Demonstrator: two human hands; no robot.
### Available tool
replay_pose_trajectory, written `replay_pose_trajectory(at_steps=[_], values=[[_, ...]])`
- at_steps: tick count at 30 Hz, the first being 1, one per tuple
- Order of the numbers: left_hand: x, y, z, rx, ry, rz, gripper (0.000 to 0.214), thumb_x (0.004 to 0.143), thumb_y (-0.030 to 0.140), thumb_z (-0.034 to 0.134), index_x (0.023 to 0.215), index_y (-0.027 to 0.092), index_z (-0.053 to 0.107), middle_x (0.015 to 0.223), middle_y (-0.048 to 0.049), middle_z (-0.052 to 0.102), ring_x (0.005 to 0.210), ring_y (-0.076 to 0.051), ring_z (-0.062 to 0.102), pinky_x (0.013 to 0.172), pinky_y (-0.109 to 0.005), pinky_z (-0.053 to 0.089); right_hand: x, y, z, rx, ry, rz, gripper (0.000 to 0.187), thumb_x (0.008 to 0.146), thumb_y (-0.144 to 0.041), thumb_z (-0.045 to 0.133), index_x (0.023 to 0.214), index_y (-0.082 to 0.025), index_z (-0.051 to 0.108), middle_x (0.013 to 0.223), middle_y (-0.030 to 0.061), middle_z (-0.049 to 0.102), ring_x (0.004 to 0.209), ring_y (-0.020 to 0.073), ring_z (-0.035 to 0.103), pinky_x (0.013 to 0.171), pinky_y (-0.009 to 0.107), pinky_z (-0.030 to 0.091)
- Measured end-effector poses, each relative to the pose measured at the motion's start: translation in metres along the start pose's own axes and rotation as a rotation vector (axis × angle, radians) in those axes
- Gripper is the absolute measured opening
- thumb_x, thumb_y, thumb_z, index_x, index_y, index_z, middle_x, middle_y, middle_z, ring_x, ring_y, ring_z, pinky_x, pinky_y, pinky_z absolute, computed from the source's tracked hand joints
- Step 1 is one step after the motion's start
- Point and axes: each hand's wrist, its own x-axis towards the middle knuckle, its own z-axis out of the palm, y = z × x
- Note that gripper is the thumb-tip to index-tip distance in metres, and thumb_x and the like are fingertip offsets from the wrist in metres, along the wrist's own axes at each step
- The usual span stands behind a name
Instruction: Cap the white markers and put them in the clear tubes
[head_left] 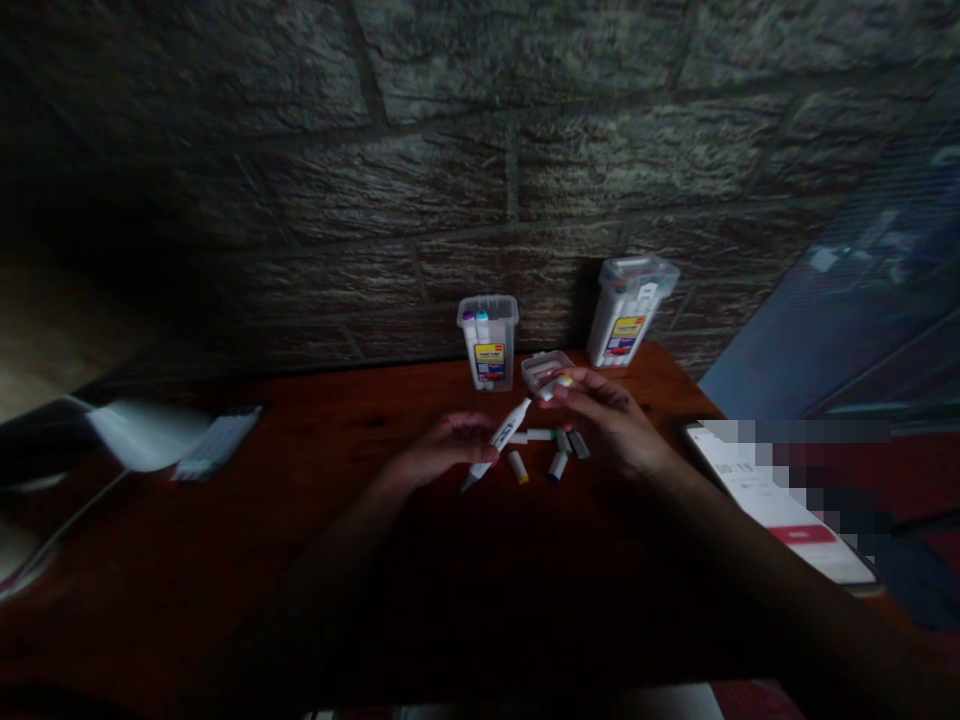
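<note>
My left hand (448,448) is closed around a white marker (500,440) that slants up to the right, its tip pointing down-left. My right hand (611,420) pinches a small marker cap (559,383) with a yellowish end, just right of the marker's upper end. Several loose markers and caps (556,452) lie on the dark red wooden table (315,520) between and below my hands. A clear lid (546,368) rests just behind my right hand.
Two clear plastic marker boxes stand at the table's back against a stone-brick wall: an uncovered one (488,342) holding markers, a lidded one (628,312) further right. A phone or tablet (780,505) lies at right. More markers (216,443) and paper (142,430) lie far left.
</note>
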Motion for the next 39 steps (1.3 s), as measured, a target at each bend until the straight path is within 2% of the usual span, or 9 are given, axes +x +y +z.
replay_pose_trajectory(at_steps=[5,9,16,19,23,27,33,39], values=[[0.0009,0.0004,0.0013,-0.01,-0.016,0.015,0.046,0.055,0.041,0.092,0.085,0.012,0.073,0.075,-0.0022,0.071,0.064,-0.011,0.06,0.065,-0.024,0.045,-0.0032,-0.0047,0.0033,-0.025,-0.029,-0.007,0.021,0.077,-0.031,0.082,0.096,-0.028,0.074,0.101,-0.0003,0.074,0.092,0.0141,0.072,0.056,0.016,0.053],[0.0003,0.004,0.004,-0.005,-0.041,-0.01,0.047,0.054,0.042,0.093,0.085,0.012,0.073,0.075,-0.0021,0.072,0.064,-0.011,0.061,0.065,-0.024,0.045,-0.0056,-0.0041,0.005,-0.033,-0.06,0.009,0.021,0.078,-0.03,0.082,0.097,-0.027,0.074,0.1,-0.0001,0.074,0.087,0.0139,0.074,0.057,0.017,0.056],[-0.0012,0.0065,0.0074,0.005,-0.061,-0.003,0.046,0.054,0.04,0.093,0.085,0.013,0.072,0.075,-0.0004,0.071,0.066,-0.01,0.061,0.067,-0.024,0.046,-0.0079,-0.0041,0.007,-0.102,-0.039,0.036,0.024,0.076,-0.031,0.084,0.098,-0.027,0.075,0.092,-0.0002,0.075,0.079,0.0125,0.075,0.056,0.015,0.057],[-0.001,0.0055,0.0069,-0.024,-0.081,-0.004,0.043,0.056,0.036,0.093,0.086,0.013,0.072,0.077,-0.0002,0.071,0.068,-0.01,0.062,0.068,-0.024,0.047,-0.0074,-0.0014,0.0073,-0.121,-0.05,0.048,0.025,0.074,-0.031,0.085,0.097,-0.026,0.076,0.09,0.0002,0.075,0.076,0.0131,0.074,0.056,0.017,0.059],[-0.0012,0.0039,0.0081,-0.086,-0.057,-0.026,0.048,0.052,0.035,0.095,0.089,0.013,0.073,0.081,-0.0006,0.073,0.07,-0.01,0.064,0.069,-0.023,0.048,-0.0065,0.0025,0.0057,-0.167,-0.083,0.015,0.023,0.076,-0.03,0.083,0.098,-0.026,0.076,0.092,0.0017,0.075,0.077,0.0144,0.073,0.056,0.021,0.06],[-0.0014,0.0034,0.0088,-0.074,-0.035,-0.043,0.051,0.05,0.036,0.096,0.091,0.013,0.073,0.082,-0.0018,0.074,0.07,-0.011,0.065,0.069,-0.024,0.048,-0.0072,0.0031,0.0053,-0.177,-0.102,0.012,0.023,0.077,-0.031,0.083,0.098,-0.026,0.076,0.092,0.002,0.074,0.072,0.0132,0.071,0.055,0.022,0.059],[-0.0019,0.0052,0.0079,0.037,-0.06,-0.033,0.049,0.055,0.037,0.094,0.093,0.013,0.074,0.087,-0.0037,0.075,0.075,-0.014,0.067,0.074,-0.027,0.051,-0.0063,0.0039,0.0047,-0.184,-0.163,0.043,0.029,0.074,-0.03,0.084,0.101,-0.024,0.074,0.093,0.0016,0.074,0.071,0.0121,0.069,0.057,0.022,0.057],[-0.0009,0.0054,0.0069,0.055,-0.093,-0.031,0.047,0.059,0.04,0.092,0.093,0.013,0.073,0.082,-0.0037,0.074,0.07,-0.013,0.065,0.07,-0.026,0.05,-0.0063,0.0048,0.0073,-0.19,-0.227,0.056,0.026,0.076,-0.031,0.083,0.098,-0.022,0.072,0.089,0.0006,0.074,0.07,0.01,0.066,0.055,0.019,0.053]])
